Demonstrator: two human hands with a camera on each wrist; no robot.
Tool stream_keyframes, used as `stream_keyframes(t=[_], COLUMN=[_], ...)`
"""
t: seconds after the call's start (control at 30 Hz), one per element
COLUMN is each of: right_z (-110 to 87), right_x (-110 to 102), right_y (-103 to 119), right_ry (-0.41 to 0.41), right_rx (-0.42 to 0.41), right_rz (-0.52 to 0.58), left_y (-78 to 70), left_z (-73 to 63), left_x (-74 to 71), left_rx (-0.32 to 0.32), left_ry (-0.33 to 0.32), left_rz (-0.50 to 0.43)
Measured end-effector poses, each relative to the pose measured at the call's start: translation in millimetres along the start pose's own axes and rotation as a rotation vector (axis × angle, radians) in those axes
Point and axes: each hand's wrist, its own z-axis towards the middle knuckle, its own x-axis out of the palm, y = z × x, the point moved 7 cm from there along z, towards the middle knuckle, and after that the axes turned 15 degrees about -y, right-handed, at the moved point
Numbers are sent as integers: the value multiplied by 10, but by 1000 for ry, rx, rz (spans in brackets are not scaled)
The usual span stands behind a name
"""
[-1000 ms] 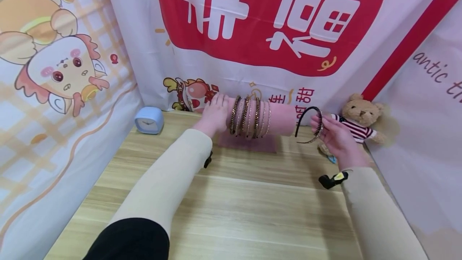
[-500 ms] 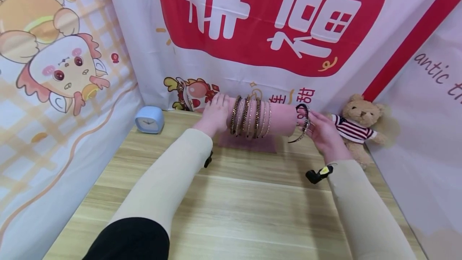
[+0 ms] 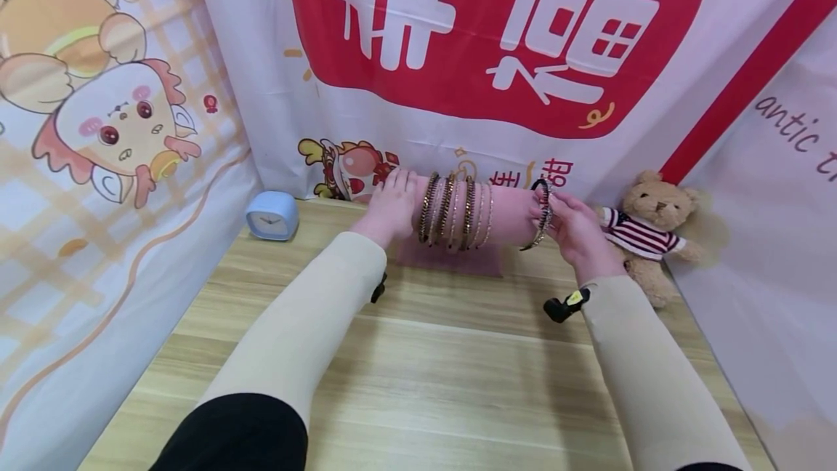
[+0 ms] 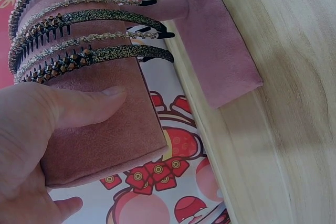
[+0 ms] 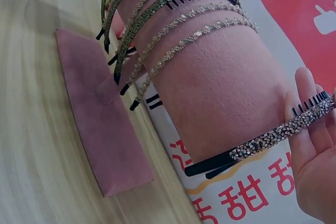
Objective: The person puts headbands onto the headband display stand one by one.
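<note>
Near the back of the table stands a pink velvet headband stand (image 3: pixel 512 216), its padded roller raised over a flat base (image 5: pixel 100 124). Several beaded and glittery headbands (image 4: pixel 79 17) sit round the roller's middle. My left hand (image 3: pixel 390 208) holds the roller's left end, its thumb lying along the velvet in the left wrist view. With my right hand (image 3: pixel 582 238) I pinch a black headband covered in sparkling stones (image 5: pixel 286 130) at the roller's right end. Its dark tips reach the roller's edge; whether they touch it, I cannot tell.
A light-blue clock (image 3: pixel 272 216) stands at the table's back left. At the right, a teddy bear (image 3: pixel 654 213) in a striped top sits against the wall. Printed cloth (image 3: pixel 418 122) hangs close behind the stand. The wooden tabletop (image 3: pixel 445 384) stretches in front.
My right hand has moved left with the stone-covered headband, from beside the teddy bear to the roller's right end. More of the bear shows. My left hand stays on the stand.
</note>
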Motion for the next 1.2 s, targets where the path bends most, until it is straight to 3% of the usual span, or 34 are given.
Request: stream_keyframes(t=[0.53,0.83,1.2], right_z=[43,39,27], right_x=[90,140,191], right_y=[-35,-29,-38], right_ry=[-25,23,51], right_rx=[-18,-44,-101], right_rz=[-113,-185,-381], left_y=[-16,-23,-22], left_z=[8,-12,-21], left_x=[-32,-65,-46], left_rx=[5,1,-3], left_ry=[-2,-1,7], left_rz=[11,-1,2])
